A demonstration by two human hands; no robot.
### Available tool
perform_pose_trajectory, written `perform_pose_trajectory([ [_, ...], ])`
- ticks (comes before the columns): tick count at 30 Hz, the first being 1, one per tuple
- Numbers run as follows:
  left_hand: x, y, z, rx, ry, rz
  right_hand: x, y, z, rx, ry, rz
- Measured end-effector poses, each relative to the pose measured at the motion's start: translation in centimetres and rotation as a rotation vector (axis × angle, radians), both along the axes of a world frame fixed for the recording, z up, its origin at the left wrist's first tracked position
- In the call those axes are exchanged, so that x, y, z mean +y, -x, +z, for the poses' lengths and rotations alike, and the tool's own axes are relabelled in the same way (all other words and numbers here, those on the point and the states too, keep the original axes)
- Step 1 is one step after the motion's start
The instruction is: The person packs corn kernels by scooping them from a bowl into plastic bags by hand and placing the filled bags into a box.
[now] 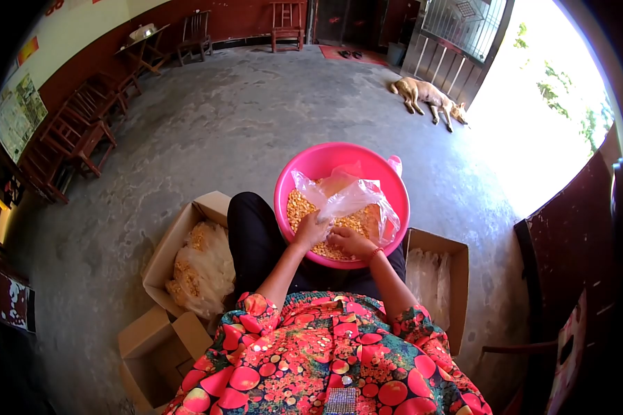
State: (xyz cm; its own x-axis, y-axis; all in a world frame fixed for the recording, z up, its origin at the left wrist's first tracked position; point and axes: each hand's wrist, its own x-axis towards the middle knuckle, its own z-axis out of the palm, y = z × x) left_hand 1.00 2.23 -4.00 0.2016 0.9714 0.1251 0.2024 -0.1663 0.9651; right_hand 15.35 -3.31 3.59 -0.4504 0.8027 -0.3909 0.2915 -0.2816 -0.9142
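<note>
A pink plastic basin (284,176) rests on my lap, with yellow corn kernels (300,207) in it. Over the kernels lies a clear plastic bag (349,197), crumpled and spread toward the basin's right side. My left hand (313,230) is closed on the near left edge of this bag. Just to its right, my right hand (353,243) is low over the kernels, close to the bag, with a red band at the wrist. Its fingers are curled and partly hidden, so what they hold cannot be made out.
Left of my legs, a cardboard box (160,259) contains filled plastic bags (204,266); another open box (142,339) stands nearer. A box (459,277) with clear bags (429,277) is at my right. A dog (429,95) lies by the open door (457,41). Wooden chairs (83,135) line the wall.
</note>
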Motion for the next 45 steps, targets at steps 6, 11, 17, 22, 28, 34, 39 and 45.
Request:
perform_pose_trajectory([
  [6,0.0,0.0,0.3,-0.02,-0.015,-0.027,1.3,-1.4,-4.3,-0.047,-0.577,-0.206],
  [11,-2.3,0.1,5.1,-0.176,0.117,-0.075,1.5,-1.4,-4.4,-0.226,-0.556,-0.573],
  [17,-2.3,0.2,5.3,-0.201,0.142,-0.081,1.2,-1.1,-4.5,-0.347,-0.806,-0.533],
  [22,-0.5,0.1,1.3,0.015,-0.019,-0.032,0.7,-0.2,-2.8,-0.178,-0.364,-0.373],
  [28,-0.6,0.1,1.5,0.039,-0.019,-0.029,0.6,-0.1,-2.5,-0.318,-0.548,-0.201],
  [34,-0.7,0.1,1.8,0.009,-0.033,-0.016,0.5,-0.2,-3.0,-0.255,-0.587,-0.122],
  [39,-0.6,0.2,1.8,0.001,0.07,-0.061,0.5,0.0,-3.5,-0.348,-0.627,0.073],
  [45,-0.9,0.2,2.5,0.024,-0.013,-0.045,0.9,0.0,-4.2,-0.455,-0.897,0.289],
])
